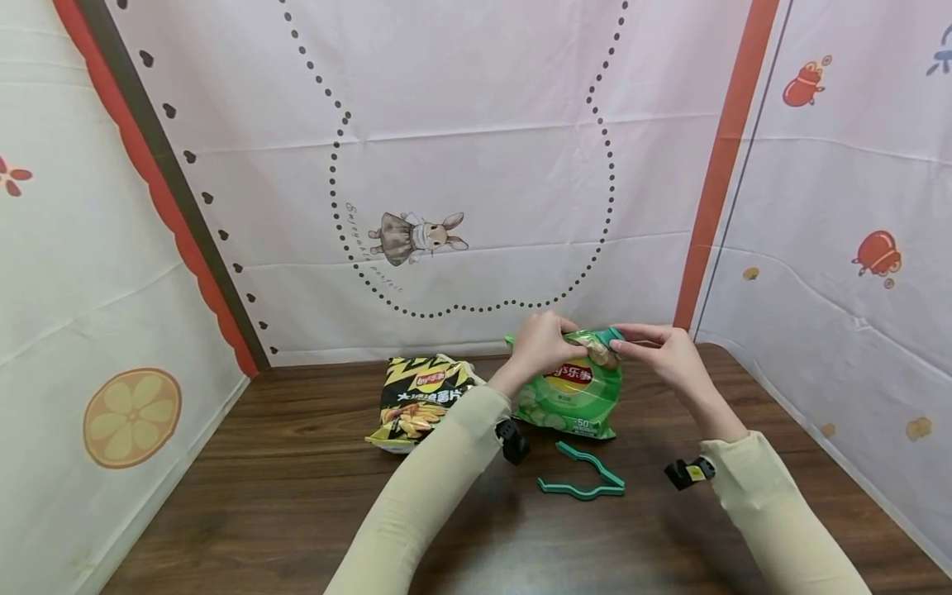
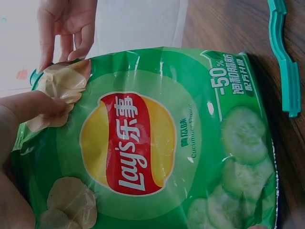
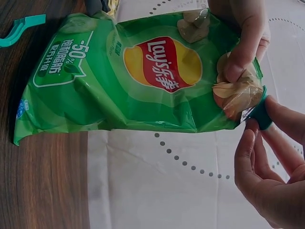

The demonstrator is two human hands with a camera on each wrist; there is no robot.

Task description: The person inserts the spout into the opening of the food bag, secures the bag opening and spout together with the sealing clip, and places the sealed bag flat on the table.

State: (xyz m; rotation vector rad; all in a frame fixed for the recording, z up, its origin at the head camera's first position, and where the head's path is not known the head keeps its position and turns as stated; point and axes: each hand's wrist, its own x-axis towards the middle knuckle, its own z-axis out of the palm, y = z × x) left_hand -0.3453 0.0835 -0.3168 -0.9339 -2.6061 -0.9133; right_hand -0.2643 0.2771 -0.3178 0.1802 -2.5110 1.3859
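A green bag of Lay's cucumber chips (image 1: 568, 397) stands on the table, held at its top by both hands. My left hand (image 1: 541, 343) grips the top edge, with the thumb (image 2: 33, 105) across the front; its fingers are partly hidden behind the bag. At the bag's upper right corner, my right hand (image 1: 665, 355) pinches a small teal plastic piece (image 3: 260, 113) against the bag's edge. How this piece is shaped inside the fingers is hidden. In front of the bag lies a teal bag clip (image 1: 583, 479), its two arms spread apart.
To the left of the green bag, a black and yellow Lay's bag (image 1: 424, 401) lies on the brown wooden table (image 1: 297, 496). A printed white cloth (image 1: 476, 165) hangs behind the table and along both sides.
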